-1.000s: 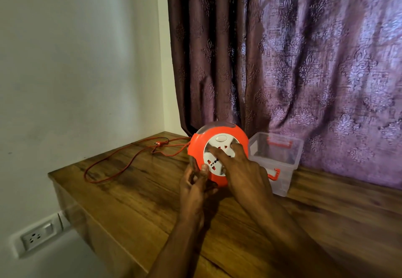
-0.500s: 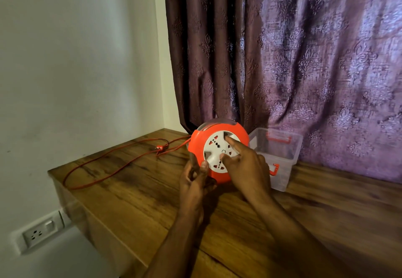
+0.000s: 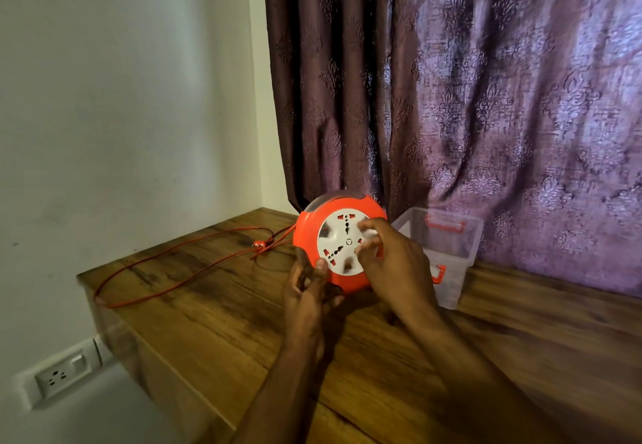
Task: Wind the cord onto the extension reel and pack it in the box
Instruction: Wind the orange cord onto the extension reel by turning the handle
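Note:
A round orange extension reel (image 3: pixel 309 231) with a white socket face stands upright on the wooden table (image 3: pixel 215 325). My left hand (image 3: pixel 307 292) grips its lower left rim, thumb on the front. My right hand (image 3: pixel 392 263) has its fingers curled onto the right side of the white face. The thin red cord (image 3: pixel 163 290) runs from the reel's left side in a loop over the table to the left edge, with the plug (image 3: pixel 258 244) lying near the reel. A clear plastic box (image 3: pixel 458 252) with orange latches stands open just right of the reel.
A patterned purple curtain (image 3: pixel 469 96) hangs close behind the reel and box. A white wall (image 3: pixel 121 96) borders the table's left side, with a wall socket (image 3: pixel 59 376) below the table edge.
The white face has turned under my right hand's fingers. The cord loop on the table has drawn in and changed shape. My left hand keeps its hold on the rim.

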